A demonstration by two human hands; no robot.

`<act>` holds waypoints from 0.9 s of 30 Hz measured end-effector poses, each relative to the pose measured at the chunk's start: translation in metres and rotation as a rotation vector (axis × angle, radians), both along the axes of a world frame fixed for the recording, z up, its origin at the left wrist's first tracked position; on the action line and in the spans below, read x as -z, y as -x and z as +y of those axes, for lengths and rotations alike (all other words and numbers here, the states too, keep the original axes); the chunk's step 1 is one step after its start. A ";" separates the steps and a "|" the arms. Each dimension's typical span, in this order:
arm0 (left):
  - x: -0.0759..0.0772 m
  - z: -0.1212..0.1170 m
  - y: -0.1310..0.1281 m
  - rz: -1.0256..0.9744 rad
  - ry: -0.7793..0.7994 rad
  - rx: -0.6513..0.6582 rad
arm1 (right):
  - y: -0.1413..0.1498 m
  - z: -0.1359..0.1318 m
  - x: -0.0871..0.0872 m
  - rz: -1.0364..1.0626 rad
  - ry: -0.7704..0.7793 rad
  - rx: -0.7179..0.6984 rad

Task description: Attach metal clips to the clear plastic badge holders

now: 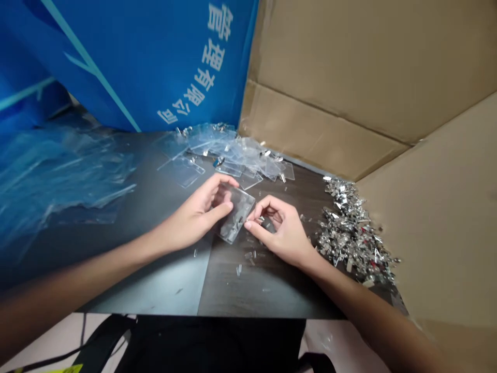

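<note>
Left hand (198,212) and right hand (281,233) both pinch a clear, flat, square plastic card holder (237,217), one on each side. The holder sits between the hands, shiny and see-through, over a dark table (171,285), with its corner pointing down.

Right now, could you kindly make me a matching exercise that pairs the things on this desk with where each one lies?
Things:
1 rectangular clear plastic badge holder
2 heap of silver metal clips
3 pile of clear plastic sleeves
4 crumpled clear plastic film

Places:
A against tan cardboard
B in left hand
C far left of dark desk
D beneath blue banner

Pairs: 1-B, 2-A, 3-D, 4-C
</note>
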State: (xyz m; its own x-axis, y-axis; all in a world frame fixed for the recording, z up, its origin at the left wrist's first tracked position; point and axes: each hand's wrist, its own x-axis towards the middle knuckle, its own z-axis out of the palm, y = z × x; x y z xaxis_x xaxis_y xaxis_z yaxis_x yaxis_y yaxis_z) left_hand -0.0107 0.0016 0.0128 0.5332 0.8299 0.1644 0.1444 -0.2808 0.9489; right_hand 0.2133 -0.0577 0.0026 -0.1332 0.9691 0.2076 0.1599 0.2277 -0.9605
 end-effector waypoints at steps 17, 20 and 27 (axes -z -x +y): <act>-0.010 0.106 0.034 -0.370 0.180 -0.517 | 0.001 0.018 0.023 0.124 0.128 0.186; -0.006 0.110 0.037 -0.350 0.123 -0.522 | 0.002 0.017 0.023 0.094 0.124 0.168; -0.002 0.124 0.063 0.084 -0.208 -0.484 | -0.004 0.012 0.012 -0.214 0.045 0.118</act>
